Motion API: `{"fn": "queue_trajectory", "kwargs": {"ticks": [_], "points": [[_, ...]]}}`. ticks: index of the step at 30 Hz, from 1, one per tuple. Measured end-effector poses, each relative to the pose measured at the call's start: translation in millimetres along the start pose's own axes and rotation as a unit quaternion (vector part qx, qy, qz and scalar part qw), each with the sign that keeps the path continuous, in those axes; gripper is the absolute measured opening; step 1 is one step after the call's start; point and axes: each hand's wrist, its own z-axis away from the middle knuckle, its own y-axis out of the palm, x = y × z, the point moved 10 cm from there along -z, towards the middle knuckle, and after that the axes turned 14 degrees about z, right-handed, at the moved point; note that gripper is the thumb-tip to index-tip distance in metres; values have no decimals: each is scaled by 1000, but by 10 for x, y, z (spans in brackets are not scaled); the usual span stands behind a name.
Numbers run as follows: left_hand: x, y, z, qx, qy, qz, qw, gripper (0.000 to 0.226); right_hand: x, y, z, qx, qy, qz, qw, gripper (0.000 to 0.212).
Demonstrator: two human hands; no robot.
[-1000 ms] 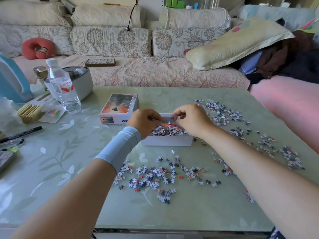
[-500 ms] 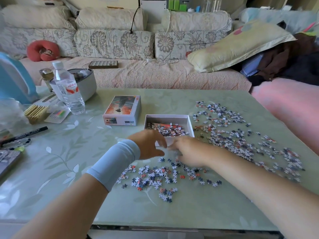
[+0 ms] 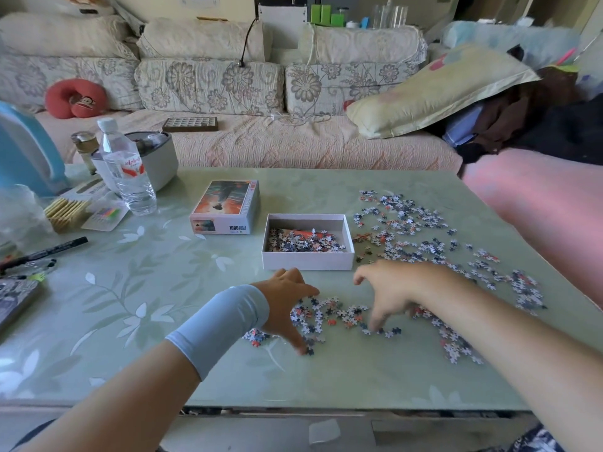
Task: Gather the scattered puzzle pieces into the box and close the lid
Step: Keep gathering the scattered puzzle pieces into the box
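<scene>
The white open box (image 3: 308, 261) stands mid-table with a heap of puzzle pieces inside. Its printed lid (image 3: 226, 207) lies face up just left of it. Several loose pieces (image 3: 336, 314) lie in a cluster near the front of the table, and a wide scatter of pieces (image 3: 421, 236) covers the right side. My left hand (image 3: 287, 301), wrist in a light blue sleeve, rests spread on the left end of the near cluster. My right hand (image 3: 388, 291) reaches down with fingers extended, touching pieces at the cluster's right end. Both hands flank the cluster.
A water bottle (image 3: 125, 168), a white pot (image 3: 156, 158), a blue appliance (image 3: 26, 151), wooden sticks (image 3: 65, 210) and a black marker (image 3: 49, 252) crowd the table's left side. A sofa (image 3: 228, 141) with cushions runs behind the green table (image 3: 163, 305).
Both hands left the box, where they were a second ago, and came down toward me onto the near cluster of pieces, spreading apart to either side of it.
</scene>
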Motion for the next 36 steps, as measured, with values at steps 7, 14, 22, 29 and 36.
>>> {"fn": "queue_trajectory", "kwargs": {"ticks": [7, 14, 22, 29, 36], "points": [[24, -106, -120, -62, 4, 55, 997, 75, 99, 228, -15, 56, 33, -104, 992, 80], [-29, -167, -175, -81, 15, 72, 994, 55, 303, 34, -199, -46, -37, -195, 979, 52], [141, -181, 4, -78, -60, 18, 995, 101, 426, -110, -310, -104, -59, -22, 993, 103], [47, -222, -71, -128, -39, 70, 989, 56, 587, -187, -373, -123, -82, -79, 986, 51], [77, -330, -109, -144, -23, 99, 984, 31, 618, -169, -451, -94, -89, -192, 973, 14]]}}
